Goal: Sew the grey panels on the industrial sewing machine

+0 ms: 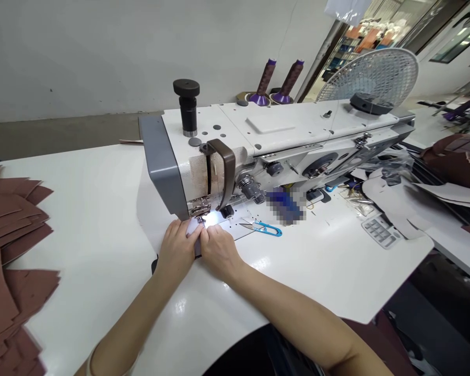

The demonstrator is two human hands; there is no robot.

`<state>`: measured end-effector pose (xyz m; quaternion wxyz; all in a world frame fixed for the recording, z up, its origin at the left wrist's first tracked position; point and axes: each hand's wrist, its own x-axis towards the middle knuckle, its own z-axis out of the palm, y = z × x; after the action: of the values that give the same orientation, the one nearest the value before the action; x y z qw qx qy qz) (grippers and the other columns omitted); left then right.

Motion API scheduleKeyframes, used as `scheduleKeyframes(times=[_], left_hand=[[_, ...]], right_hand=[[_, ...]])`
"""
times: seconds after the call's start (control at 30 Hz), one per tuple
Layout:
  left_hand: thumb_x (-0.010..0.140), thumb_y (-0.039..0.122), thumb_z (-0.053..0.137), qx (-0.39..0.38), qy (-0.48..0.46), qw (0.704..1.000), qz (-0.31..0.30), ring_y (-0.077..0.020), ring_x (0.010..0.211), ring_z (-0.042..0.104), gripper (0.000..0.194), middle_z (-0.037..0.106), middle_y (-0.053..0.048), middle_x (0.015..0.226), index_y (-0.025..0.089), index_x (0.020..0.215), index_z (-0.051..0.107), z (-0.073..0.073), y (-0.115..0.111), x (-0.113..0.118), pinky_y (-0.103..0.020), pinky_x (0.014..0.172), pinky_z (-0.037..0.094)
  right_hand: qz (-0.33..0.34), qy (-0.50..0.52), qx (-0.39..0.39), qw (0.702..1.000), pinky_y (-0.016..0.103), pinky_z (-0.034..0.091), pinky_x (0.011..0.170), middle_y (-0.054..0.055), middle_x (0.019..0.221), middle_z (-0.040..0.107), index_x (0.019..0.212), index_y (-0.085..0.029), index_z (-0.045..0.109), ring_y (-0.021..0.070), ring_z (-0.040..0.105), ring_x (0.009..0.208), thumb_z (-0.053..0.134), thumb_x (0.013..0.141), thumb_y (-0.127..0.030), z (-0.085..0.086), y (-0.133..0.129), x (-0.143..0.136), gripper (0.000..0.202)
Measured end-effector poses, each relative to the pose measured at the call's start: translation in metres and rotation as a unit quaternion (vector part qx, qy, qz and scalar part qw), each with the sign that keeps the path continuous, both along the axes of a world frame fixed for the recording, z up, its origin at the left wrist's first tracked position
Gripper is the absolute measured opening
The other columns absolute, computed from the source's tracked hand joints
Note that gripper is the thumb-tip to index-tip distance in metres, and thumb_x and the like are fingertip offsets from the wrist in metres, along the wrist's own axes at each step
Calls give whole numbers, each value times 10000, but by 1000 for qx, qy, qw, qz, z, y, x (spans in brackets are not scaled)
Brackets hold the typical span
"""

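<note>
My left hand (178, 244) and my right hand (220, 251) are close together at the front of a white industrial sewing machine (219, 125). Their fingers are curled and pinched just below the lit presser foot (201, 219). Whatever lies between the fingertips is hidden or too small to name. Thumbs nearly touch in the gap between the two hands. Right of my right hand, a pair of blue-handled thread snips (269, 228) rests on the bed edge, blades pointing left.
Stacked brown leather-like pieces (15, 224) cover the left of the white table (97, 219). Two brown thread cones (264, 83) and a white fan (376, 73) stand behind the machine. Scraps and a calculator (380, 232) lie on the right. A blurred-out patch sits under the machine arm.
</note>
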<state>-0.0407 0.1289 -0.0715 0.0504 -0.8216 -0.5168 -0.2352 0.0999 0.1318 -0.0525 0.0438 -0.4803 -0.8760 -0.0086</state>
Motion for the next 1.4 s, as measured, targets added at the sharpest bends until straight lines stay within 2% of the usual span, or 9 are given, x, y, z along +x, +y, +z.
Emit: scheduleKeyframes(times=[0.4,0.5,0.6,0.67,0.87,1.0,1.2,1.4], left_hand=[[852,85,403,7,13,1000,3,-267,1042,521,357,602,-128,1129,203,1121,606,1,0,0,-470,929,418],[854,83,408,57,15,998,-2,-259,1015,526,279,623,-123,1065,174,989,635,3,-4,4,-426,863,439],[836,45,409,94,34,995,-16,-231,857,544,246,643,-101,888,162,782,620,6,-8,10,-366,721,441],[824,28,417,100,54,993,-21,-220,789,536,242,641,-93,834,157,745,606,8,-10,13,-349,669,423],[824,54,453,99,71,992,-16,-229,838,540,193,661,-94,932,144,843,622,8,-7,9,-353,686,415],[817,42,448,114,73,991,-21,-243,891,553,212,672,-92,954,139,852,632,7,-8,8,-367,741,431],[820,36,423,96,64,993,0,-271,1009,566,299,662,-149,1039,74,1040,622,-5,-11,11,-401,850,460],[838,47,398,74,54,996,8,-266,1066,556,309,654,-157,1089,52,1050,622,-12,-5,6,-392,894,491]], right_hand=[[-9,-4,-18,1000,279,386,565,77,786,556,938,-133,548,194,491,742,373,870,-53,3,1,1,204],[-24,-3,-27,999,265,361,537,79,794,557,896,-156,544,195,489,760,376,883,-71,4,2,1,189],[-26,-2,-29,999,263,326,510,83,807,561,874,-164,544,200,492,774,396,885,-105,5,2,1,160],[-29,0,-28,999,264,309,502,82,817,565,882,-163,548,200,494,774,415,879,-123,5,1,2,140],[-36,9,-19,999,269,307,514,75,828,573,902,-169,565,191,487,775,377,909,-117,3,0,3,195],[-33,16,-18,999,271,323,528,81,871,585,1008,-155,567,193,493,800,385,920,-142,1,1,4,202],[-35,32,-25,999,275,336,546,84,907,596,1076,-152,556,200,500,821,423,910,-177,1,4,4,214],[-46,30,-32,998,290,327,573,73,881,590,1041,-165,553,200,501,804,417,888,-133,-1,4,4,207]])
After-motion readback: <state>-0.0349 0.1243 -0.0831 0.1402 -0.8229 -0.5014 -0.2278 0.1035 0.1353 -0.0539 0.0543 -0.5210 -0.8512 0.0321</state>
